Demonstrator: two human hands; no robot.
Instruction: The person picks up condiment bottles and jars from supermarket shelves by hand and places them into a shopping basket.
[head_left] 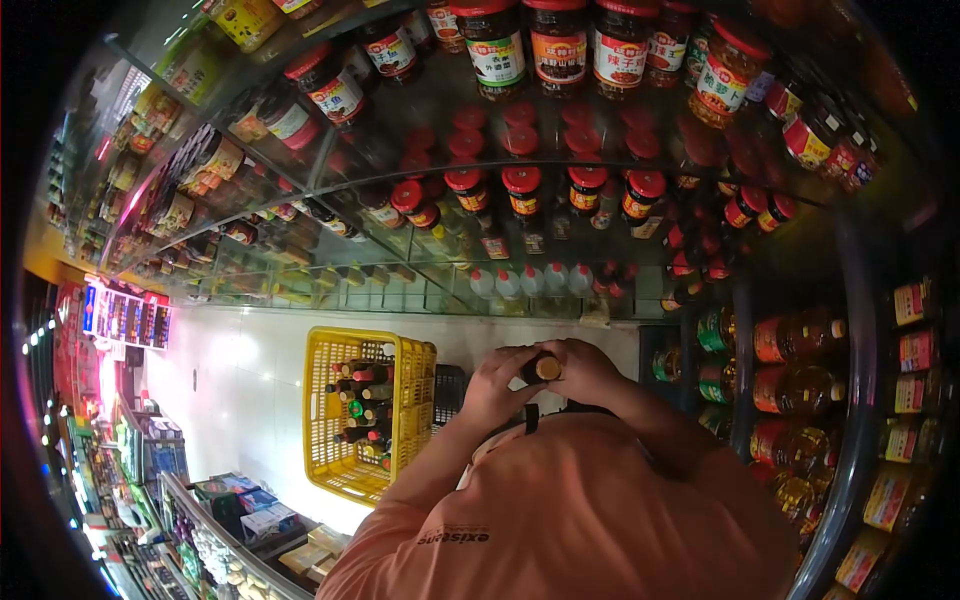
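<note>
A small dark bottle with a tan round top point(543, 369) is held close in front of my orange shirt, its top facing up toward me. My left hand point(497, 382) wraps around its left side, the fingers reaching over the far side. My right hand point(585, 369) closes on it from the right with bent fingers. The bottle's label and lower part are hidden by the hands. To the left on the floor stands a yellow plastic basket point(400, 405) containing several dark bottles point(368, 397) with caps of various colours.
Glass shelves point(400, 165) ahead hold rows of red-lidded jars point(497, 55) and sauce bottles point(522, 190). Large oil bottles point(800, 388) line a rack on the right. A dark crate point(448, 393) sits beside the basket. Boxed goods point(265, 515) fill a display at lower left.
</note>
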